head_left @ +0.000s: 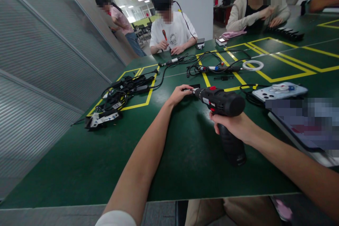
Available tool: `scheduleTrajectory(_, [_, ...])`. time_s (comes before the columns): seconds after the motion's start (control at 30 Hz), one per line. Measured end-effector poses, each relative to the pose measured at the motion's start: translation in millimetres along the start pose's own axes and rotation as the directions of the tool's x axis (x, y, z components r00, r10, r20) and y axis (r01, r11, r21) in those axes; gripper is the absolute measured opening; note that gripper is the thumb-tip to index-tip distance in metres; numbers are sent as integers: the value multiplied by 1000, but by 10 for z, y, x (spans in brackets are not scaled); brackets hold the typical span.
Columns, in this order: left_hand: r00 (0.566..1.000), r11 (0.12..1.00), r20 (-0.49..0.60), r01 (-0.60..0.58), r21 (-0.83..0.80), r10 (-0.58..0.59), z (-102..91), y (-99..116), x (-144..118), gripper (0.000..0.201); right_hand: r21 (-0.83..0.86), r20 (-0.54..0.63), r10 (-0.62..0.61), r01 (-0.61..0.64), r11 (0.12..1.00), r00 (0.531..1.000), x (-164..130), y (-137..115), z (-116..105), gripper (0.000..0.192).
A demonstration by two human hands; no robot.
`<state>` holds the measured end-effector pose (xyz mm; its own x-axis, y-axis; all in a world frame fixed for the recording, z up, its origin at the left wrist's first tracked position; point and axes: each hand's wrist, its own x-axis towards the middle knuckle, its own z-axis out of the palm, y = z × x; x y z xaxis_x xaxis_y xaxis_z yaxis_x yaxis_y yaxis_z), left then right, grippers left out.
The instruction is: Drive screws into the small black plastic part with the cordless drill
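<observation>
My right hand (233, 124) is wrapped round the grip of a black cordless drill (221, 100) with red switches. The drill lies nearly level, its chuck and bit pointing left toward my left hand. With its fingers closed on a small, flat black part (195, 87), my left hand (179, 94) rests on the green table (182, 155). The bit's tip meets or nearly meets that part, right by my fingertips; exact contact is hidden. Most of the black part is covered by my fingers and the drill's front.
Left of my arm lies a heap of black cables (124, 91), with a black-and-silver piece (103, 119) before it. A phone (280, 91) and a tablet-like device (304, 127) are on the right. Across the table, a person holds a red screwdriver (164, 35). A white ring (253, 65) lies beyond.
</observation>
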<state>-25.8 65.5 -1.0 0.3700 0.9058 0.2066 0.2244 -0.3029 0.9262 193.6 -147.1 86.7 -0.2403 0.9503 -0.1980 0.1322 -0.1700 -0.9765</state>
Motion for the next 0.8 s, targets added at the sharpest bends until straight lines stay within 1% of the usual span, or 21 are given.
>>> scheduleTrajectory(0.23, [1000, 1000, -1, -5, -11, 5, -15, -36, 2, 30, 19, -9, 1, -1, 1000, 1000, -4, -24, 0, 6])
scheduleTrajectory(0.33, [1000, 1000, 4, -3, -10, 3, -20, -29, -4, 31, 22, -6, 16, -16, 1000, 1000, -7, -15, -3, 5])
scheduleTrajectory(0.57, [1000, 1000, 9, -2, 10, 2, -27, -10, -4, 31, 46, -10, -3, 4, 999, 1000, -7, -20, 14, 8])
scheduleTrajectory(0.8, [1000, 1000, 13, -2, 18, 2, -32, -15, -9, 31, 14, 12, 19, -19, 1000, 1000, -5, 23, 2, 6])
